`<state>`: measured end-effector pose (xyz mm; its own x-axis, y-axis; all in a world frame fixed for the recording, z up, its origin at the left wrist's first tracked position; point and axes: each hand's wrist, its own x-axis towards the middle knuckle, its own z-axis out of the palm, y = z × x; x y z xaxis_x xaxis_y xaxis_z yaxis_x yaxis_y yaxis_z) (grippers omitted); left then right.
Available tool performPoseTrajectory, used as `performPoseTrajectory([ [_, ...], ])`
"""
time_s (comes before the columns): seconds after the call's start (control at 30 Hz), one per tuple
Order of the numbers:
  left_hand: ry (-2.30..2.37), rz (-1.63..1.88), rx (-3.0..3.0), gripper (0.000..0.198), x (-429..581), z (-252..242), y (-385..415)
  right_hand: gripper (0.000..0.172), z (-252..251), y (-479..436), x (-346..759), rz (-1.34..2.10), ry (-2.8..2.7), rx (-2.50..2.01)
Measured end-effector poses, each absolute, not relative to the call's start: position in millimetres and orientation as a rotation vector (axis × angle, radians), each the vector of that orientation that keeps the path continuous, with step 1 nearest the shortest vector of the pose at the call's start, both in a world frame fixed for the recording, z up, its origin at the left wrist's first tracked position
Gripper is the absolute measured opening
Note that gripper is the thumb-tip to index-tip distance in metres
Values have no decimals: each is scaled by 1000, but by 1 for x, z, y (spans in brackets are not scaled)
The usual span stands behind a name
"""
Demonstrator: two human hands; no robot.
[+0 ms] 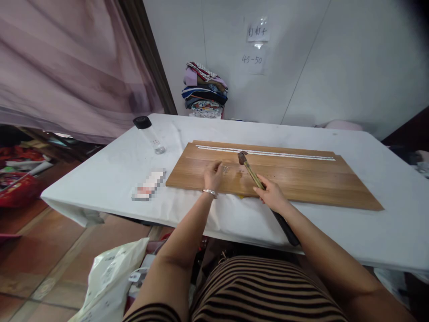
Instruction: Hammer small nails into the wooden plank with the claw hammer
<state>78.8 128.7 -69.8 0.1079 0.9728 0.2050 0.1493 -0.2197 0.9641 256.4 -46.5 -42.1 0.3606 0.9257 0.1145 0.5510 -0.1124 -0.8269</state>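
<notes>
A long wooden board point(301, 179) lies on a white-covered table point(114, 174). My right hand point(273, 194) is closed round the handle of a hammer point(250, 170), whose head rests near the board's middle. My left hand point(213, 174), with a bracelet on its wrist, sits on the board just left of the hammer head, fingers curled beside some small nails point(226, 169). Whether those fingers pinch a nail is too small to tell. A white strip point(268, 152) runs along the board's far edge.
A clear bottle with a black cap point(149, 133) lies on the table at the left, and a small blurred packet point(149, 184) is near the front left. Folded clothes point(205, 91) are stacked against the wall. A plastic bag point(110, 277) sits on the floor by my knee.
</notes>
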Motion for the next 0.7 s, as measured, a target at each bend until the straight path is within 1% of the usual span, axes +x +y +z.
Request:
performPoseTrajectory([
  [0.1,927,943,1306,29,109,-58,92,57,-37,-41,247,602,-1246,-1783],
  [0.17,807,808,1138,34,128,-49,72,58,-31,-36,241,620,-1274,-1754],
  [0.23,779,833,1016,36,140,-39,62,65,-25,-34,233,589,-1304,-1719],
  [0.3,786,872,971,37,145,-28,61,79,-24,-37,226,573,-1329,-1649],
  [0.37,782,918,968,38,142,-17,67,92,-28,-47,220,639,-1338,-1583],
  [0.4,768,952,958,38,138,-11,72,93,-34,-55,218,705,-1340,-1578],
  [0.43,758,982,945,39,133,-6,77,91,-40,-64,217,775,-1355,-1576],
  [0.47,758,1010,940,40,127,0,83,86,-48,-73,220,828,-1397,-1570],
  [0.5,765,1038,946,40,120,5,89,76,-55,-83,226,858,-1467,-1559],
  [0.53,778,1067,955,40,111,9,94,64,-62,-91,235,853,-1540,-1555],
  [0.57,784,1085,970,39,103,13,99,48,-68,-98,249,786,-1568,-1590],
  [0.6,786,1090,989,39,93,17,103,39,-72,-102,267,682,-1541,-1662],
  [0.7,801,991,1016,36,70,21,104,40,-74,-105,336,357,-1390,-1985],
])
